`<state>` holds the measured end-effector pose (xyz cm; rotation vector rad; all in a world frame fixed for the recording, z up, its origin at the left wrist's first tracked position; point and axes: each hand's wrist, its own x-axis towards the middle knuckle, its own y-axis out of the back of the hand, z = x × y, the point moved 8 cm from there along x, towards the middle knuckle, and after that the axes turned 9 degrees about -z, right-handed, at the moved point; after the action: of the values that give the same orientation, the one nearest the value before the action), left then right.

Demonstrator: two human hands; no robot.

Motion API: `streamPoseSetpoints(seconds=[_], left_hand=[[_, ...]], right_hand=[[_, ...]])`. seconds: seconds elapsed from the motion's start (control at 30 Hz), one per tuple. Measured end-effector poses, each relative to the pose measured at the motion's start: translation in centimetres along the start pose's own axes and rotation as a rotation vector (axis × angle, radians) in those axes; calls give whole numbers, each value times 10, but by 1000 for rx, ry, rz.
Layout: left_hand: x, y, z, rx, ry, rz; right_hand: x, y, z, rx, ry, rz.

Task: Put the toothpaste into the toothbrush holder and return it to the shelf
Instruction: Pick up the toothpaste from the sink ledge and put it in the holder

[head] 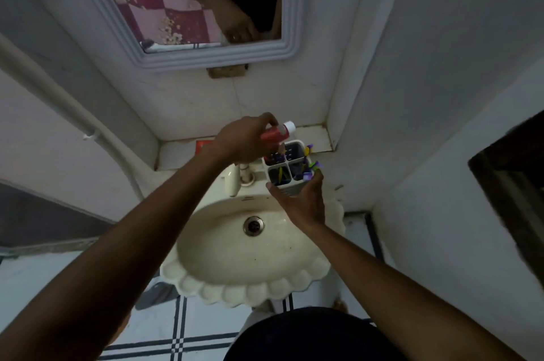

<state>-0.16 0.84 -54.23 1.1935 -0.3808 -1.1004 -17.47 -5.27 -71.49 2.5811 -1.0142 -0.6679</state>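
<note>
My left hand (245,139) grips a red toothpaste tube (276,132) with a white cap, held tilted just above the holder's back-left compartment. The white toothbrush holder (287,167) has four compartments with several purple, green and yellow toothbrushes in them. My right hand (300,198) holds the holder from below and from its near side, above the far rim of the sink. The tiled shelf (318,138) lies just behind the holder, against the wall.
A cream scalloped sink (253,284) with a drain (253,225) sits below the hands; its tap (232,181) is left of the holder. A red box (203,145) lies on the shelf. A mirror (188,7) hangs above; walls close in on both sides.
</note>
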Motion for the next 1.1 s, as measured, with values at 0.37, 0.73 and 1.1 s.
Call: streamPoseSetpoints(seconds=[0.37,0.73,1.1], left_hand=[[15,27,16,78,-65,260],[-8,-13,-149,-574,252,393],[42,-76,-211,-282,275,152]], right_hand=[[8,16,-5,-37,16,-37],[7,13,1,17,41,10],[7,4,6,103,39,44]])
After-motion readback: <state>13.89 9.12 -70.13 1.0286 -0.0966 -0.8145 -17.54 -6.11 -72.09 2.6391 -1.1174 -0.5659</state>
